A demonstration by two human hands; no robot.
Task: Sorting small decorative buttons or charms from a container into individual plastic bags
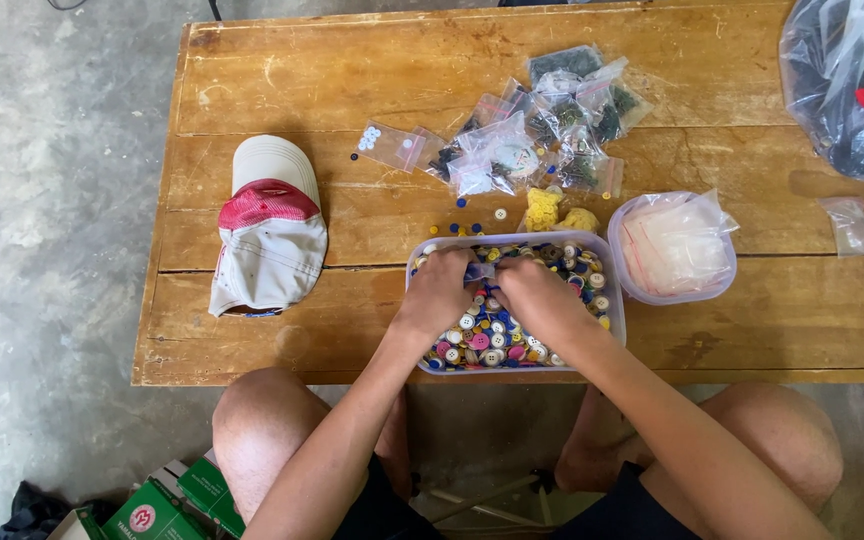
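Both hands inside button tub [614, 300]: left hand [439, 288] and right hand [532, 295] curled, fingertips pinching small clear bag [478, 271] between them, buttons [482, 340] just beneath.

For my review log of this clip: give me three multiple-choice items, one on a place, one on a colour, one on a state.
1. Where does the cap lie?
A. left of the button tub
B. inside the tub
C. on the floor

2. What colour is the cap's band?
A. green
B. red
C. black

3. Where are the hands?
A. both in the button tub
B. both on the cap
C. off the table

Answers: 1 A, it rests on the table left of the tub; 2 B, red across its middle; 3 A, left hand and right hand sit among the buttons.
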